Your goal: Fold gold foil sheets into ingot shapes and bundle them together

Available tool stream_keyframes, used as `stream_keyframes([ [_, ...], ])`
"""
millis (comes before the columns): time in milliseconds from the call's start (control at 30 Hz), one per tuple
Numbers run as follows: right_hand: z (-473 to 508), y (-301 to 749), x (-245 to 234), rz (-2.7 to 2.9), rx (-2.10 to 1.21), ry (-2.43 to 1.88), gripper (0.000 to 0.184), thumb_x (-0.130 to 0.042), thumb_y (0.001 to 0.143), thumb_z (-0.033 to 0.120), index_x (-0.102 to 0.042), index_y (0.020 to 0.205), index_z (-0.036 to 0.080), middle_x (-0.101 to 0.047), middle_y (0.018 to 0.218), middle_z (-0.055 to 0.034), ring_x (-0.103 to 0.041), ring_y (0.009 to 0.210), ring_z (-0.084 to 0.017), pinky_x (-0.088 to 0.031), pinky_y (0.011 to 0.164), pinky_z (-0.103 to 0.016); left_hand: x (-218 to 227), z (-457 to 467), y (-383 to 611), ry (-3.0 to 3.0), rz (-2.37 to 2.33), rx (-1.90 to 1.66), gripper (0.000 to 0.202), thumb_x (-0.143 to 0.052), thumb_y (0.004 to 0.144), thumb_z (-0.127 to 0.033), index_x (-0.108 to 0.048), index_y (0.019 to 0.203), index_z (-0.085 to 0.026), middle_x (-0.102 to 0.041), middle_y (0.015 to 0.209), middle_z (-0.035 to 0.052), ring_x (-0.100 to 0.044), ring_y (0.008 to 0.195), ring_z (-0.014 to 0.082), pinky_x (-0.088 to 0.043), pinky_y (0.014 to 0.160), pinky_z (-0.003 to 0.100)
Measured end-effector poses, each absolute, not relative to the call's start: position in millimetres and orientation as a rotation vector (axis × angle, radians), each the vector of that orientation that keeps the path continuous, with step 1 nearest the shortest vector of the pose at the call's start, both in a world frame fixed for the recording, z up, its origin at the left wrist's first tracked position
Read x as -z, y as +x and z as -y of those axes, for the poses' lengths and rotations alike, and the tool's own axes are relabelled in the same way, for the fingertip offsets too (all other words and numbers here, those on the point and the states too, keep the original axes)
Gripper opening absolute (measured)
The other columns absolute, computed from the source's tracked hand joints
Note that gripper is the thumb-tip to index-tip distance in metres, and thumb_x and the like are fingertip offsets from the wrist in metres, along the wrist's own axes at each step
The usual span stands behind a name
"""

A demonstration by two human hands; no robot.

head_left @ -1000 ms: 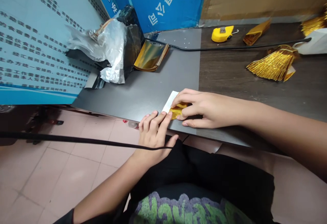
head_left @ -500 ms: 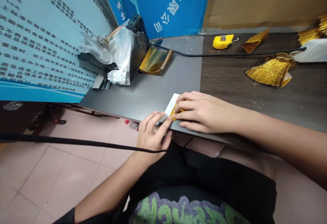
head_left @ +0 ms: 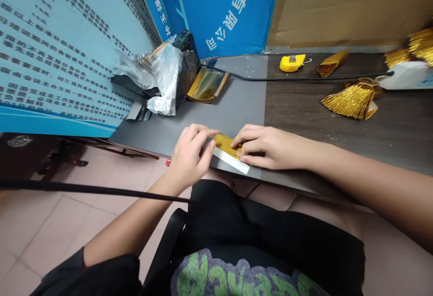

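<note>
From the head camera, the containers come first. A crumpled clear plastic bag (head_left: 166,84) leans against a black plastic bag (head_left: 187,64) at the back of a grey mat (head_left: 233,107), and a flat, brown-edged item (head_left: 151,57) pokes out from the clear bag's upper side. Further right, a white box (head_left: 406,75) sits at the far end of a dark wood-grain desk (head_left: 382,138), with gold tinsel tassels (head_left: 419,48) just behind it; whether they are inside it cannot be told.

Around these lie a stack of gold foil sheets (head_left: 208,86) beside the black bag, a yellow tape measure (head_left: 292,63), a folded gold foil packet (head_left: 333,63), and a fanned gold tassel (head_left: 352,101). A black cable (head_left: 297,78) runs along the back of the desk, and a second black cord (head_left: 84,187) crosses low in the view, in front of the left forearm.

A gold foil strip (head_left: 225,145) lies flat on the mat's near edge, on top of a white paper strip (head_left: 232,161) that shows along its lower side. The right hand (head_left: 270,149) has its curled fingers (head_left: 245,139) and thumb pressed onto the strip's right end — clamped against the mat. The left hand (head_left: 191,149) has its fingers together, their tips just beside the strip's left end — whether they touch it cannot be told.
</note>
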State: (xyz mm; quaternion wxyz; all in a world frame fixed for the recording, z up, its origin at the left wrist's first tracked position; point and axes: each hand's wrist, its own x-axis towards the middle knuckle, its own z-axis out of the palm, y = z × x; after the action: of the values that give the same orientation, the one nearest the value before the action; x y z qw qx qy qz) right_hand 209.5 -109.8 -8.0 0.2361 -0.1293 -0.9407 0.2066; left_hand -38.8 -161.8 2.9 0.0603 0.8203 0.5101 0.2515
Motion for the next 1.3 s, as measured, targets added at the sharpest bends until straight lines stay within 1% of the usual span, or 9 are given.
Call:
stream_keyframes([
  [67, 106.3, 211.5, 9.5, 2.583, -0.638, -0.356, 0.024, -0.056, 0.101, 0.028, -0.076, 0.093, 0.015, -0.072, 0.11, -0.0127, -0.062, 0.105, -0.022, -0.054, 0.092, -0.038, -5.3, 144.8, -41.8, 2.382, -1.66, -0.572, 0.033, -0.047, 0.098, -0.031, -0.065, 0.123, -0.02, -0.064, 0.109, 0.0078, -0.058, 0.106, 0.0208, -0.048, 0.1, 0.041],
  [167, 101.1, 214.9, 11.5, 2.585, -0.722, -0.313, 0.024, -0.056, 0.101, 0.028, -0.075, 0.098, 0.014, -0.072, 0.114, -0.0126, -0.062, 0.109, -0.021, -0.054, 0.095, -0.038, -10.4, 129.3, -36.8, 2.341, -1.679, -0.313, 0.026, -0.052, 0.096, -0.036, -0.065, 0.113, -0.021, -0.062, 0.106, 0.0054, -0.055, 0.107, 0.0225, -0.046, 0.1, 0.043],
  [433, 97.8, 222.5, 7.1, 2.658, -0.723, -0.301, 0.026, -0.053, 0.102, 0.025, -0.077, 0.106, 0.015, -0.072, 0.121, -0.0124, -0.062, 0.116, -0.022, -0.052, 0.102, -0.04, -34.8, 113.2, -21.1, 2.411, -1.512, 0.142, 0.019, -0.051, 0.094, -0.035, -0.062, 0.09, -0.019, -0.061, 0.1, 0.0062, -0.054, 0.103, 0.0236, -0.042, 0.091, 0.037],
  [600, 100.6, 222.2, 3.5, 2.66, -0.656, -0.286, 0.022, -0.056, 0.097, 0.019, -0.078, 0.097, 0.016, -0.071, 0.125, -0.0114, -0.059, 0.117, -0.025, -0.051, 0.1, -0.042, -41.7, 116.8, -21.9, 2.253, -1.534, 0.084, 0.009, -0.058, 0.09, -0.029, -0.06, 0.094, -0.021, -0.068, 0.086, -0.0001, -0.061, 0.08, 0.016, -0.04, 0.072, 0.028],
  [733, 102.3, 219.9, 3.1, 2.667, -0.626, -0.289, 0.016, -0.06, 0.09, 0.013, -0.076, 0.089, 0.016, -0.072, 0.122, -0.0106, -0.058, 0.117, -0.026, -0.051, 0.099, -0.042, -42.4, 126.5, -28.7, 2.137, -1.545, -0.007, 0.016, -0.063, 0.088, -0.03, -0.064, 0.101, -0.02, -0.07, 0.078, -0.0027, -0.064, 0.073, 0.0128, -0.043, 0.069, 0.025],
  [900, 104.6, 214.8, 5.5, 2.636, -0.571, -0.265, 0.021, -0.058, 0.096, 0.02, -0.071, 0.08, 0.016, -0.072, 0.11, -0.0118, -0.057, 0.107, -0.025, -0.05, 0.09, -0.04, -37.3, 140.0, -32.1, 2.153, -1.554, -0.111, 0.013, -0.062, 0.086, -0.032, -0.068, 0.087, -0.02, -0.07, 0.087, -0.001, -0.062, 0.076, 0.0112, -0.043, 0.068, 0.024],
  [1000, 105.1, 209.7, 9.2, 2.61, -0.566, -0.27, 0.028, -0.057, 0.1, 0.027, -0.069, 0.077, 0.015, -0.07, 0.099, -0.0119, -0.055, 0.097, -0.023, -0.049, 0.082, -0.036, -33.9, 148.8, -27.5, 2.145, -1.613, -0.187, 0.011, -0.058, 0.088, -0.029, -0.064, 0.086, -0.021, -0.068, 0.08, -0.0029, -0.059, 0.07, 0.0103, -0.039, 0.066, 0.024],
  [1133, 105.8, 204.5, 12.0, 2.607, -0.611, -0.279, 0.022, -0.056, 0.101, 0.026, -0.072, 0.093, 0.013, -0.062, 0.085, -0.0075, -0.054, 0.085, -0.019, -0.047, 0.076, -0.031, -31.1, 158.0, -21.7, 2.099, -1.697, -0.216, 0.01, -0.054, 0.09, -0.029, -0.06, 0.089, -0.022, -0.069, 0.077, -0.005, -0.057, 0.067, 0.0099, -0.036, 0.065, 0.024],
  [1300, 109.5, 203.0, 10.9, 2.663, -0.606, -0.253, 0.032, -0.044, 0.104, 0.022, -0.073, 0.117, 0.016, -0.061, 0.103, -0.011, -0.057, 0.094, -0.02, -0.049, 0.084, -0.033, -25.5, 161.7, -24.2, 2.068, -1.724, -0.282, 0.011, -0.064, 0.086, -0.034, -0.065, 0.088, -0.022, -0.073, 0.087, -0.0038, -0.061, 0.076, 0.0115, -0.04, 0.069, 0.024],
])
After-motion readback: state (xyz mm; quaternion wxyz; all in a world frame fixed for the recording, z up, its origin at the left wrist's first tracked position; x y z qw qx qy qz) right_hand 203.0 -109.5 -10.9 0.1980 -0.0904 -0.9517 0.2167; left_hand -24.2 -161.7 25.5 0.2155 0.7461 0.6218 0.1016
